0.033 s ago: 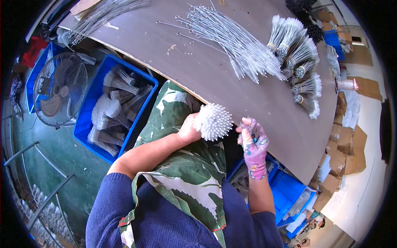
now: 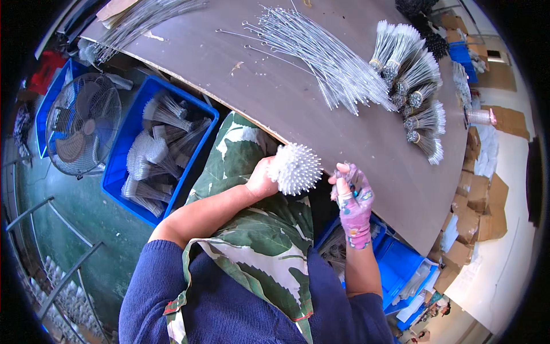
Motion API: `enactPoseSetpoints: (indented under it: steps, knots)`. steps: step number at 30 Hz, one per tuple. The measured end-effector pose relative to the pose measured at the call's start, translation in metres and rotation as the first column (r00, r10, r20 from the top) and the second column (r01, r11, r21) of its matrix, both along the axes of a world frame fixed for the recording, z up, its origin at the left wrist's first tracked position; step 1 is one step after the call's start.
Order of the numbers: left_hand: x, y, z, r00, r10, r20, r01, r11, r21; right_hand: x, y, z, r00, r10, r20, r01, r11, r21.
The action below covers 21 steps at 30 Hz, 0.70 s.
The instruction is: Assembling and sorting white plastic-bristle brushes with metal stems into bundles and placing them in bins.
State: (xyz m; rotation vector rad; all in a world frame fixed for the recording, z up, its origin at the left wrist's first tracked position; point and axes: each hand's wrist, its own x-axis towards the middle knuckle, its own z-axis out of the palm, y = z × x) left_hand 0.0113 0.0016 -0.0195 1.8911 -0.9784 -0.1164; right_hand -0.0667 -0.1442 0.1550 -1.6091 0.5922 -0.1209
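Observation:
My bare left hand (image 2: 262,179) is closed round a bundle of thin brushes (image 2: 295,169) with white bristle tips. The rounded cluster of tips points toward the camera, by the table edge, and hides part of the fingers. To its right, apart from the bundle, is my right hand (image 2: 355,198) in a pink patterned glove with bare fingertips. Its thumb and fingers are bent together; what they hold, if anything, is too small to make out. Beyond both hands, a pile of loose wire brushes (image 2: 321,57) with looped ends lies on the brown table (image 2: 229,92).
Tied brush bundles (image 2: 409,80) stand on the table's right side; more wires (image 2: 143,26) lie at far left. A blue bin (image 2: 109,186) of bundles and a fan (image 2: 86,123) stand left. Blue crates (image 2: 395,266) sit under the right edge, cardboard boxes (image 2: 481,206) beyond.
My gloved right hand has shifted very slightly to the right. My left hand and the brush bundle have stayed in place.

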Motion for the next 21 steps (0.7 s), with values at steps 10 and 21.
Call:
enactPoseSetpoints:
  steps: [10, 21]
  knots:
    - [0.002, 0.001, -0.001, 1.000, 0.012, -0.015, -0.013, 1.000, -0.022, 0.004, -0.018, 0.024, 0.933, 0.283, -0.221, -0.222, 0.938, 0.267]
    - [0.001, 0.004, 0.003, 0.981, 0.023, -0.194, -0.026, 1.000, -0.014, 0.020, 0.001, 0.043, 0.750, 0.478, -0.457, -0.503, 0.861, 0.074]
